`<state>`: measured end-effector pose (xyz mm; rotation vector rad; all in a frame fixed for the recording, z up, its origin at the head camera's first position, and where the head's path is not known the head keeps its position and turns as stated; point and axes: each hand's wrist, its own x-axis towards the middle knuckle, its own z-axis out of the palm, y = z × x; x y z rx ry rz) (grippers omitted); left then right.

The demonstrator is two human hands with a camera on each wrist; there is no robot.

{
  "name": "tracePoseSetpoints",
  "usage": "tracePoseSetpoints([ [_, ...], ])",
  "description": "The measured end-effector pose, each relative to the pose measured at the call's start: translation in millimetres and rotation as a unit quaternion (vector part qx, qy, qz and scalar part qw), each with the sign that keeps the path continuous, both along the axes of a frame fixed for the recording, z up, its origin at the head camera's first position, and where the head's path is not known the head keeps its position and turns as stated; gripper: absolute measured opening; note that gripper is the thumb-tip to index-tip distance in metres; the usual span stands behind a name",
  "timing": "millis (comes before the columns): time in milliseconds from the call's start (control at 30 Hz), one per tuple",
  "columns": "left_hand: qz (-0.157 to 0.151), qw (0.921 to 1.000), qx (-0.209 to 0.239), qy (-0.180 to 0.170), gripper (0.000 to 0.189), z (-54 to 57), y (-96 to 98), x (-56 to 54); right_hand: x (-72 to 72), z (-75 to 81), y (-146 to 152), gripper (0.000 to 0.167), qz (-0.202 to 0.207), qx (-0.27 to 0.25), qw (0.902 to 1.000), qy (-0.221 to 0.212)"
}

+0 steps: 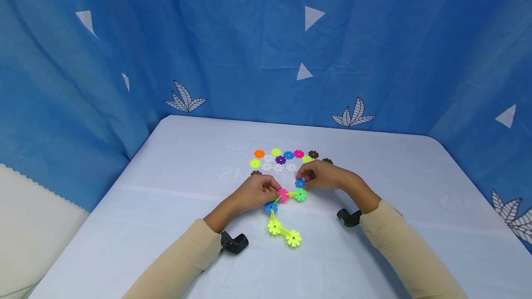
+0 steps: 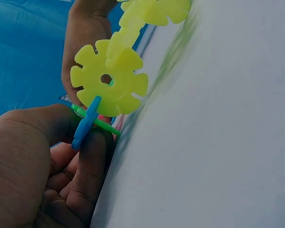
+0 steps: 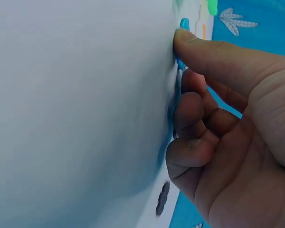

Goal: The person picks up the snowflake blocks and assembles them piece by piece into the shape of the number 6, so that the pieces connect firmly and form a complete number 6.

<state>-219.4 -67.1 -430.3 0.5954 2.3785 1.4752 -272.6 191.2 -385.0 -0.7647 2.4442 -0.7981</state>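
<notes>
My left hand pinches a chain of slotted plastic flower discs by its bend. Along the chain run a green disc, a pink disc, a blue disc and several yellow-green discs, joined at their slots. Up close in the left wrist view, the chain's blue disc crosses a thin green one beside the thumb. Between thumb and fingers my right hand holds a loose-looking blue disc, right at the green end of the chain; the thumb mostly covers this disc in the right wrist view.
Behind the hands, loose discs lie in a cluster on the white table, among them an orange disc, a purple disc, white discs and brown discs. A blue curtain hangs behind the table.
</notes>
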Motion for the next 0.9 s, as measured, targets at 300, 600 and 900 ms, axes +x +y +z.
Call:
tracePoseSetpoints([
  [300, 0.002, 0.9998, -0.007, 0.017, 0.011, 1.5, -0.2, 1.0, 24.1, -1.0, 23, 0.030, -0.064, 0.012, 0.9979, -0.004],
  [600, 0.000, 0.9998, -0.006, 0.016, 0.010, 0.1, 1.4, 0.5, 43.7, 1.1, 25, 0.020, -0.082, 0.015, 0.9960, 0.034],
  [900, 0.005, 0.9997, -0.003, 0.022, 0.009, -0.3, 0.6, 0.2, 53.7, 0.5, 20, 0.021, -0.063, -0.008, 0.9965, 0.054],
])
